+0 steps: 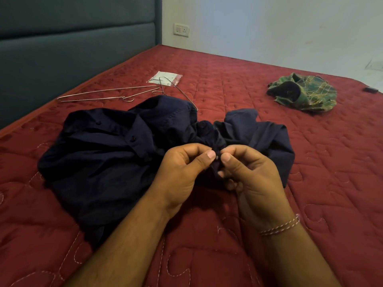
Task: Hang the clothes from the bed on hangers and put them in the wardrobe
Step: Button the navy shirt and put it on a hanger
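On the red quilted bed, the navy shirt lies crumpled near the front edge; left hand and right hand each pinch its button placket, apparently working a button before hanging.

- The navy shirt lies crumpled; its sleeves and collar cannot be told apart, and its near fold is hidden behind the left hand and right hand.
- One wire hanger runs under the shirt's far edge.
- The small dark object at the right edge is too small to identify.
- The print on the plastic packet is unreadable.
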A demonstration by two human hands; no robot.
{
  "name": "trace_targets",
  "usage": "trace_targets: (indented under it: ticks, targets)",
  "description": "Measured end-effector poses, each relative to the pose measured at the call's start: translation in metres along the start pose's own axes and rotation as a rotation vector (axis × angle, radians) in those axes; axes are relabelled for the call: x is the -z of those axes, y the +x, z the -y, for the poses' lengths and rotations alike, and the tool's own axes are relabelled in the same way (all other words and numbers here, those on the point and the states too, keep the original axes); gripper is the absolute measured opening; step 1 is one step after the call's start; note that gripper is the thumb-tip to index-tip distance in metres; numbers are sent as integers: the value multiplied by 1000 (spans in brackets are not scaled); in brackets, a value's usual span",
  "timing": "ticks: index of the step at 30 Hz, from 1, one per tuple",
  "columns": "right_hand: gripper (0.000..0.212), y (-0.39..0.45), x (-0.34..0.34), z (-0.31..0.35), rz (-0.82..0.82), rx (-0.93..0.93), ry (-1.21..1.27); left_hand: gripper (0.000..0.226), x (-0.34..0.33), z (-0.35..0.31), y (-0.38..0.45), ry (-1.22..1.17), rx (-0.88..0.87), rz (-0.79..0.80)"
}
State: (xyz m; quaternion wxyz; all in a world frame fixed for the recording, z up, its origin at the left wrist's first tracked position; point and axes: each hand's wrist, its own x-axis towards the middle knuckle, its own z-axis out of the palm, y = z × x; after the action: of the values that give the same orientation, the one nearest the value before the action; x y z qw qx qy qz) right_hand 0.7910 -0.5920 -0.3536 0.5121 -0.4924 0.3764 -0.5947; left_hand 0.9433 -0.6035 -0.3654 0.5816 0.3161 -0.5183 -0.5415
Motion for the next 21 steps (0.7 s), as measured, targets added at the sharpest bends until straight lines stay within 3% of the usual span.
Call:
trace_targets:
  ticks: [2,3,5,8,11,13,16,19,21]
  targets:
    - [13,0,0,-2,-18,-41,-1,17,-1,-1,0,14,-8,-12]
    - [16,1,0,-4,-42,23,-75,17,-2,0,-1,51,-22,-42]
    - [14,1,0,-3,-38,268,-347,17,-2,2,1,195,-101,-139]
    - [11,6,12,-8,75,622,-945,18,8,1,6,453,-285,-331]
    - [15,5,12,-6,88,664,-1142,19,14,-10,6,755,-401,-398]
    - [12,-1,9,8,45,729,-1240,18,13,-23,6,868,-365,-294]
    - [7,1,10,70,3,793,-1338,25,22,-85,16,1031,-298,57]
    - [2,13,13,154,105,767,-1222,14,34,-175,32,1044,-146,475]
    - [22,18,8,207,178,702,-1092,3,38,-231,47,996,-135,543]
